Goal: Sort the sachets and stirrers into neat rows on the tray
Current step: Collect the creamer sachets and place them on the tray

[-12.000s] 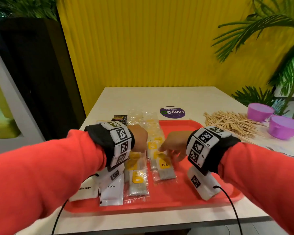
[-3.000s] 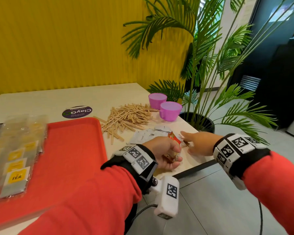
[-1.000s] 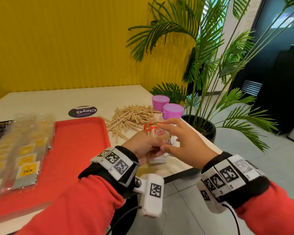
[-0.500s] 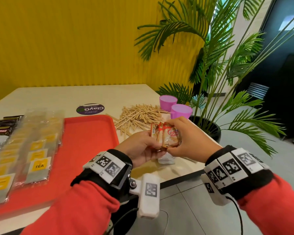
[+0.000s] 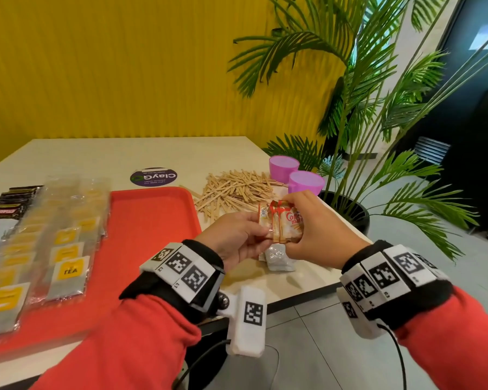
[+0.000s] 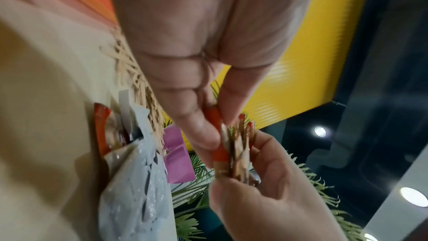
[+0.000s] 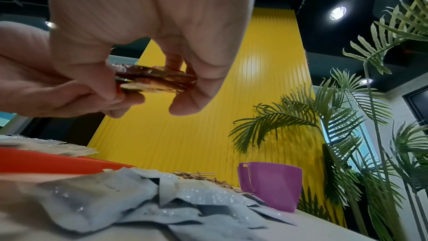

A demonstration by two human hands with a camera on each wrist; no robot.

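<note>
Both hands hold a small stack of red-and-cream creamer sachets above the table's right front corner. My left hand pinches the stack's left edge; my right hand grips its right side. Under the hands lie silver sachets on the table. The red tray carries rows of tea sachets on its left half. A loose pile of wooden stirrers lies right of the tray.
Two purple cups stand behind the stirrers near the table's right edge. Dark sachets lie at the far left beyond the tray. A round purple sticker marks the table. A potted palm stands off the table's right side.
Both hands have lifted the creamer sachets off the table and gathered them into a stack held between them; the view has swung slightly left.
</note>
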